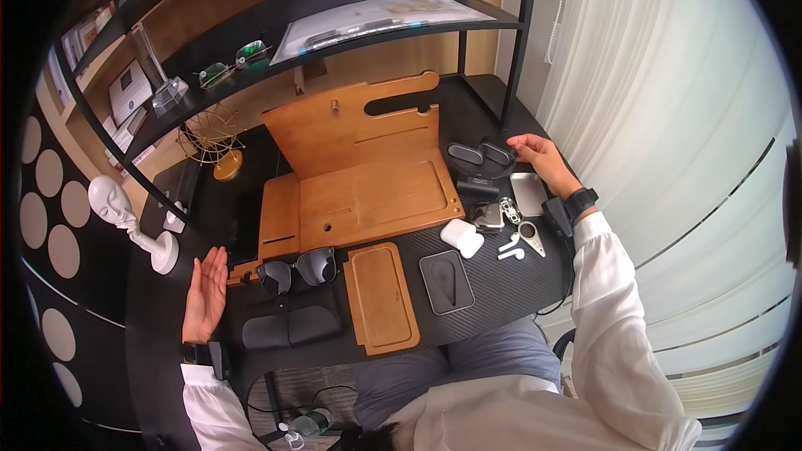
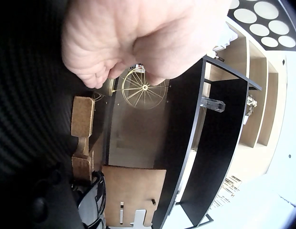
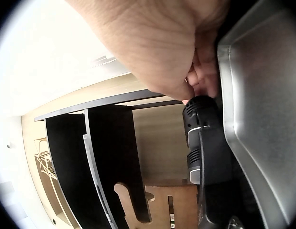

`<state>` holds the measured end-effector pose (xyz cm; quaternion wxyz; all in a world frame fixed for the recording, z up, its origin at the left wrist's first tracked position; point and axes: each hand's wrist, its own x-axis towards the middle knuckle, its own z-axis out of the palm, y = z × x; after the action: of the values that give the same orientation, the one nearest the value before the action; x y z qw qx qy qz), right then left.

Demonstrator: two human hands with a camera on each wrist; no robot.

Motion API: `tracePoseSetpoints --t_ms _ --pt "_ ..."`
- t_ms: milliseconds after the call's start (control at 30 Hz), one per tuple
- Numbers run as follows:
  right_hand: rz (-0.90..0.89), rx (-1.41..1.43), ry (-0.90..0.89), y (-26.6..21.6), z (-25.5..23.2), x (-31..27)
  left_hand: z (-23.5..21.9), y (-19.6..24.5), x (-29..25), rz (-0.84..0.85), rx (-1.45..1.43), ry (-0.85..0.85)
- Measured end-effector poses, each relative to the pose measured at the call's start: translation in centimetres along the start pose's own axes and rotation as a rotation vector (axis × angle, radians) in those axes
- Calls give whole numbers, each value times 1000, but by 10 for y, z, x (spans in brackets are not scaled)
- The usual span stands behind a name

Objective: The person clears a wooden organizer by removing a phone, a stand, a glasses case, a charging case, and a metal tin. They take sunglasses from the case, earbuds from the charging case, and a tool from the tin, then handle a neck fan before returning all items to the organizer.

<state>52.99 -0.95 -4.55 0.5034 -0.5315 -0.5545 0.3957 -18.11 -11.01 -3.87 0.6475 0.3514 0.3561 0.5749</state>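
Observation:
My right hand [image 1: 545, 163] pinches the right end of a black device with two rounded heads [image 1: 479, 159] at the back right of the table. In the right wrist view its fingertips sit at the vented end of that device [image 3: 198, 124]; some fingers are hidden behind the palm. My left hand [image 1: 205, 294] rests at the table's left side with straight fingers and holds nothing. Beside it stands a wooden desk organizer [image 1: 359, 200] with an upright back panel. Sunglasses [image 1: 298, 271] lean at the organizer's front edge, just right of the left hand.
In front lie a black glasses case [image 1: 291, 327], a wooden tray [image 1: 383, 296] and a grey-rimmed black pad [image 1: 447, 282]. White earbuds [image 1: 510, 247], their case [image 1: 462, 236], keys [image 1: 509, 211] and a metal tray [image 1: 527, 194] are at right. A white figurine [image 1: 159, 250] stands left, under a black shelf [image 1: 334, 42].

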Motion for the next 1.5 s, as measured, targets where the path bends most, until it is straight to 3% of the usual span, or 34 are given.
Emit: tracePoseSetpoints --t_ms 67,167,233,333,433,467,567,667,733,833,867,967,1067,1200,1300,1333,1433,1500 --pt "-40 70 48 -4 3 -1 0 0 0 0 6 0" --pt "-418 -304 111 -42 12 -12 2 0 0 2 24 1" --pt "-451 -418 -86 -74 25 -25 2 0 0 1 29 9" --pt "-545 -721 -302 -76 49 -30 1 1 -1 -1 37 -5" --pt "-536 -855 -337 -59 60 -29 2 1 -1 -1 45 -9" --pt "-624 -835 -310 -50 60 -27 3 0 -1 -4 43 -8" --pt "-540 -902 -285 -54 62 -29 3 0 -1 -5 39 1" --pt "-427 -719 -71 -60 56 -24 4 1 -1 -3 53 3" --pt "-355 -420 28 -65 49 -15 3 2 -1 -6 71 3" --pt "-281 -53 39 -88 44 -18 9 14 -1 64 434 213" --pt "-293 14 9 -98 48 -19 37 21 -3 158 623 339" --pt "-263 230 -214 -146 75 -36 137 43 -24 420 910 134" --pt "-201 426 -425 -187 120 -53 221 38 -43 526 936 -68" --pt "-94 535 -643 -215 175 -72 261 16 -37 698 1025 -282" --pt "-87 483 -630 -224 203 -87 264 3 -32 467 786 -322" --pt "-89 473 -653 -222 208 -88 263 -3 -29 477 722 -289" --pt "-77 428 -646 -221 225 -92 252 5 -27 312 711 -277" --pt "-113 415 -648 -214 231 -91 256 4 -26 372 640 -270"
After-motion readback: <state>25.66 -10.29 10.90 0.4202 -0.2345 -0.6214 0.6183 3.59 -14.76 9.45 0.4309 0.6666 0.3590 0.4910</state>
